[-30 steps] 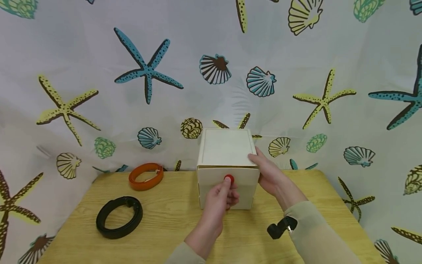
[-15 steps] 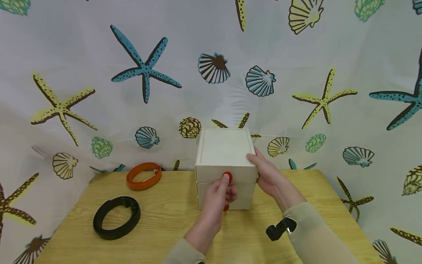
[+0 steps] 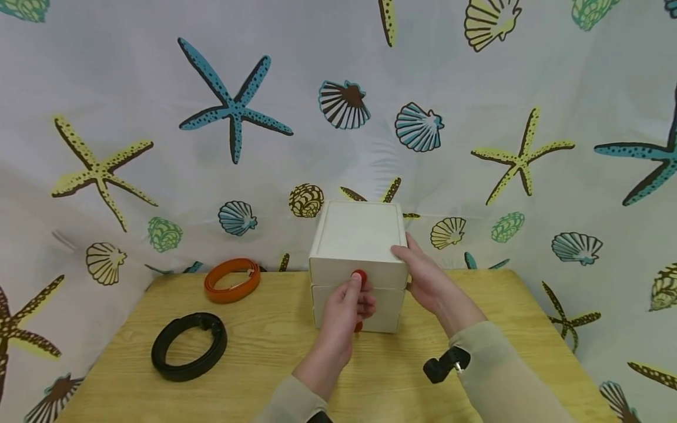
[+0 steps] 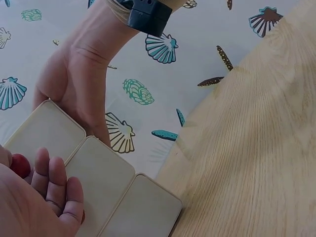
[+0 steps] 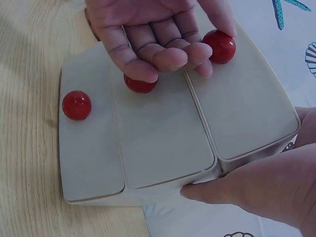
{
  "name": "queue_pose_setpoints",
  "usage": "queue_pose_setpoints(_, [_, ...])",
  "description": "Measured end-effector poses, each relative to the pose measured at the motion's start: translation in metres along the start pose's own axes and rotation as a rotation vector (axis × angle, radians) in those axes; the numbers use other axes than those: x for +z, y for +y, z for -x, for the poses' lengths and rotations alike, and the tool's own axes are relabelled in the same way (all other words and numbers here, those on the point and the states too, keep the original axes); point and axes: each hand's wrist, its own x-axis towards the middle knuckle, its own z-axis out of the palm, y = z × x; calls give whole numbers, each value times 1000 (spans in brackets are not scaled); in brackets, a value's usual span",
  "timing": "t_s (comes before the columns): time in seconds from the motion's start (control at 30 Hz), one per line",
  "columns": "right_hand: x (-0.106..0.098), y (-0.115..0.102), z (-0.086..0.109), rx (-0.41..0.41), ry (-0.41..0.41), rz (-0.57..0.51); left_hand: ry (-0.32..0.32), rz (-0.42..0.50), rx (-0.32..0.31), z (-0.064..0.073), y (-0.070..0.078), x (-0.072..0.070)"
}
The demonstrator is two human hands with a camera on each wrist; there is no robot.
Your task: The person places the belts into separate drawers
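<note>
A white three-drawer box (image 3: 359, 229) with round red knobs stands on the wooden table. My left hand (image 3: 341, 305) is in front of it, thumb and forefinger pinching the top drawer's red knob (image 5: 220, 46). Its other fingers curl loosely over the front, partly covering the middle knob (image 5: 140, 84). In the right wrist view the bottom knob (image 5: 77, 105) is uncovered. My right hand (image 3: 425, 279) grips the box's right side, with the thumb over the top edge. In the right wrist view the top drawer's front (image 5: 247, 108) stands slightly proud of the middle drawer's front (image 5: 165, 133).
To the left lie a coiled orange belt (image 3: 231, 281) and, nearer me, a coiled black belt (image 3: 188, 346). A white curtain (image 3: 349, 53) with starfish and shells hangs close behind the table (image 3: 264, 358). A small black device (image 3: 446, 364) sits at my right wrist.
The gap along the top of the box's front has gone, and a seam between drawers now shows. Box and both hands have shifted slightly left; both hands keep their holds.
</note>
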Motion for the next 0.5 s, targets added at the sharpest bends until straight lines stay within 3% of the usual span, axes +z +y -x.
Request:
queue_pose_setpoints(0.23, [0,0,0,-23,23,60,-24,-12,-28,1,3,-4])
queue_pose_setpoints(0.5, [-12,0,2,-28,-25,83,-67,-21,-56,8,5,1])
